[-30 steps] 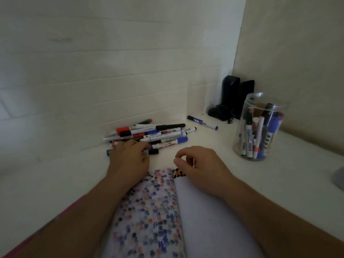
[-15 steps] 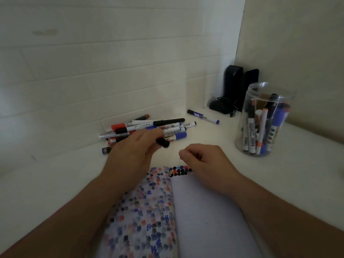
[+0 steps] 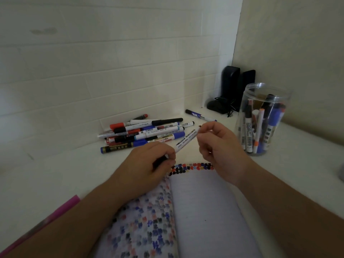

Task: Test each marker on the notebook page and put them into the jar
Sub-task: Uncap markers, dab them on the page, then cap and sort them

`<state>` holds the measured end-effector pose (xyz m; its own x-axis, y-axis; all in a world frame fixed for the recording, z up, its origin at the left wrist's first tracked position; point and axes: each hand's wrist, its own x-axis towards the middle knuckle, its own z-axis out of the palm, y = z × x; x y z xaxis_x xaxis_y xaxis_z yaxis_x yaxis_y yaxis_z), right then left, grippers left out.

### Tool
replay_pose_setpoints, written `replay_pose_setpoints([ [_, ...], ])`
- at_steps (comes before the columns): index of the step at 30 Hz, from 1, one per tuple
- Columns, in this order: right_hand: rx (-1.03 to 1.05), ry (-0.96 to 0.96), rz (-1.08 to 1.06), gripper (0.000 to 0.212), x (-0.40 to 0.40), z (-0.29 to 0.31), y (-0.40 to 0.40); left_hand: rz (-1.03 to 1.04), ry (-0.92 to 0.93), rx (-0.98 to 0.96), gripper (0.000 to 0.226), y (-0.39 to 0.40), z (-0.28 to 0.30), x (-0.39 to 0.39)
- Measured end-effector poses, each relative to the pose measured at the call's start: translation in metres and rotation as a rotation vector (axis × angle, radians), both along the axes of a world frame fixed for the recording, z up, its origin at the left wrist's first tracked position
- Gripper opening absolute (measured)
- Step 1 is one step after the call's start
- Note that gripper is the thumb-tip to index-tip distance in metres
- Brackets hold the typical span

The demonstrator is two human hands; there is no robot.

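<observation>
Marker (image 3: 187, 140) white-barrelled, held slantwise in air between both hands above top edge of notebook (image 3: 204, 211), near loose pile of markers (image 3: 143, 133) on table (image 3: 46, 174). Step in hand: uncapping, by look of it. Left hand (image 3: 149, 164) curled round lower, dark end; right hand (image 3: 221, 144) pinches upper end with fingertips. Next move likely: pull cap off, tip down to blank right page, short scribble, recap, drop into jar (image 3: 260, 120) at right, already part-filled.

Left hand (image 3: 149, 164) and right hand (image 3: 219, 146) raised, fingers pinched
</observation>
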<state>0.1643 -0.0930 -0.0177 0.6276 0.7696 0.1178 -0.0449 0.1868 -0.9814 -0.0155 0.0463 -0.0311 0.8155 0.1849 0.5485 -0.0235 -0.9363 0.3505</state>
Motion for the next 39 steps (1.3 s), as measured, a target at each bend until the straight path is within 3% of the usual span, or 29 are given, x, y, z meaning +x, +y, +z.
replay_pose_setpoints([
  [4,-0.037,0.025,-0.001,0.024,-0.003,-0.004,0.002,0.095,0.045,-0.155,0.028,0.004,-0.004,0.003],
  [7,-0.063,-0.121,-0.046,0.037,-0.009,-0.008,0.004,0.130,0.100,-0.177,0.042,0.004,-0.006,0.007],
  [13,-0.142,-0.684,-0.161,0.013,-0.005,-0.013,-0.002,0.207,0.189,-0.103,0.022,0.009,-0.012,0.010],
  [20,-0.227,-0.811,-0.184,0.011,0.016,-0.009,-0.010,0.271,0.098,-0.284,0.019,0.010,-0.008,0.006],
  [22,-0.317,-0.957,-0.182,0.002,0.019,-0.008,-0.011,0.256,0.091,-0.325,0.022,0.009,-0.005,0.006],
  [26,-0.473,-1.423,-0.191,0.034,0.001,-0.001,-0.008,0.246,0.065,-0.310,0.027,0.005,-0.001,0.006],
  [29,-0.525,-1.600,-0.157,0.043,-0.020,-0.002,0.001,0.242,0.059,-0.177,0.027,0.001,-0.001,0.008],
  [32,-0.547,-1.533,-0.022,0.029,-0.025,-0.005,0.006,0.256,0.070,-0.099,0.025,0.003,-0.002,0.009],
  [39,-0.624,-1.388,0.113,0.037,-0.020,-0.009,0.008,0.171,0.131,-0.012,0.022,0.008,-0.010,0.012],
])
